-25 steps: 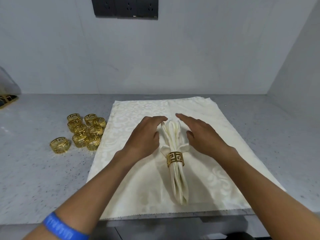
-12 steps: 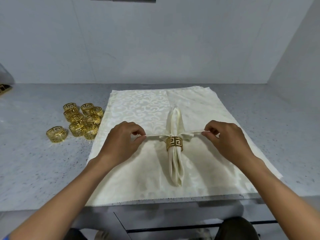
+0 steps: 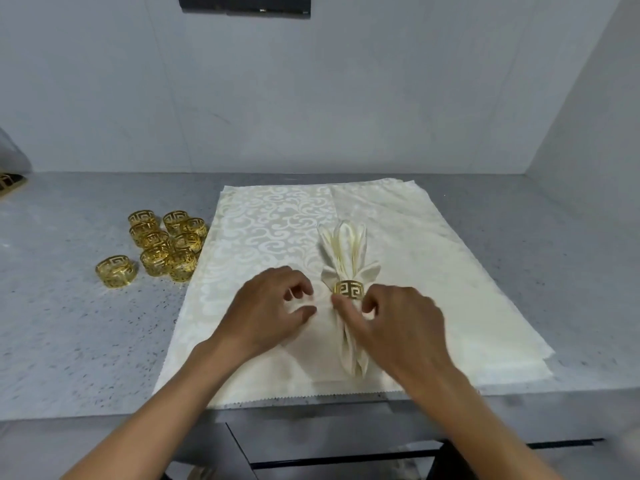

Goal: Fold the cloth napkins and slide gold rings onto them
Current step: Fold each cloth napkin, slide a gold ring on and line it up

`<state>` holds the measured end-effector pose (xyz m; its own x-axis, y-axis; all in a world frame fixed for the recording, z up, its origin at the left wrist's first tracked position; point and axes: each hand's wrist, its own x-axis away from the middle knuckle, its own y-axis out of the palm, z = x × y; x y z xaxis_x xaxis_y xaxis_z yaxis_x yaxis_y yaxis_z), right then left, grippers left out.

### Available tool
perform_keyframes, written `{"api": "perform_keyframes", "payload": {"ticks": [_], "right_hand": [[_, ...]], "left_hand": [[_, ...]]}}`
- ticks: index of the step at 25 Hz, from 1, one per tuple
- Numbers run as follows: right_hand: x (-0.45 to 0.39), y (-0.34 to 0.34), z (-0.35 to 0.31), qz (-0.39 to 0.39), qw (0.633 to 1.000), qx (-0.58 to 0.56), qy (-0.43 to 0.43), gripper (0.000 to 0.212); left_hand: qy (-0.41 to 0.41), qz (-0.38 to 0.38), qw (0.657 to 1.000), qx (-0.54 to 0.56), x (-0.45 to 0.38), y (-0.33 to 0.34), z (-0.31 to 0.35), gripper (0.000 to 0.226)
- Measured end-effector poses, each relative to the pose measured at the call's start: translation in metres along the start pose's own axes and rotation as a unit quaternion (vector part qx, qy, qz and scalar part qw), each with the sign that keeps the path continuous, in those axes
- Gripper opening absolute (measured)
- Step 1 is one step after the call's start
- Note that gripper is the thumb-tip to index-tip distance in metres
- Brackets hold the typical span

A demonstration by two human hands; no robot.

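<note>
- Folded napkin (image 3: 346, 258): cream cloth w/ satin sheen, gathered into a narrow bundle, cinched near mid-length by a gold ring (image 3: 349, 289) w/ cut-out Greek-key pattern.
- Far end fans into upright looped pleats w/ two small side flaps just above the ring; near end tapers to a slim tail.
- Long axis runs near-to-far; fanned end points to the back wall, tail to the counter's front edge.
- Lies at the centre of a stack of flat damask napkins (image 3: 270, 237) on the grey speckled counter (image 3: 69, 323).
- Left hand (image 3: 266, 313): fingers loosely curled, thumb forward, just left of the bundle on the flat cloth; can't tell if it pinches fabric.
- Right hand (image 3: 398, 323): curled fingers at the bundle just below the ring; grip itself blurred, can't tell.
- Spare gold rings (image 3: 166, 244): cluster left of the stack, one lone ring (image 3: 115, 271) apart.
</note>
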<state>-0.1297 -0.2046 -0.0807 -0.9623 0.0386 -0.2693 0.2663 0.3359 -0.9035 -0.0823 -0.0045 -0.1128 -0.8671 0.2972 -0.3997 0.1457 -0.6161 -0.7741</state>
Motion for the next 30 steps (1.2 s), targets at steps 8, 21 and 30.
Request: {"api": "perform_keyframes", "payload": {"ticks": [8, 21, 30], "right_hand": [[-0.012, 0.012, -0.011, -0.033, 0.997, 0.064, 0.031, 0.034], [-0.257, -0.033, 0.176, 0.136, 0.977, 0.136, 0.088, 0.031], [-0.337, 0.034, 0.215, 0.079, 0.971, 0.174, 0.141, 0.027]], "left_hand": [[-0.012, -0.114, 0.993, 0.023, -0.009, 0.018, 0.017, 0.026], [0.001, -0.142, 0.977, -0.158, -0.200, 0.112, -0.016, 0.063], [0.034, -0.093, 0.985, -0.140, -0.195, 0.126, -0.036, 0.068]]}}
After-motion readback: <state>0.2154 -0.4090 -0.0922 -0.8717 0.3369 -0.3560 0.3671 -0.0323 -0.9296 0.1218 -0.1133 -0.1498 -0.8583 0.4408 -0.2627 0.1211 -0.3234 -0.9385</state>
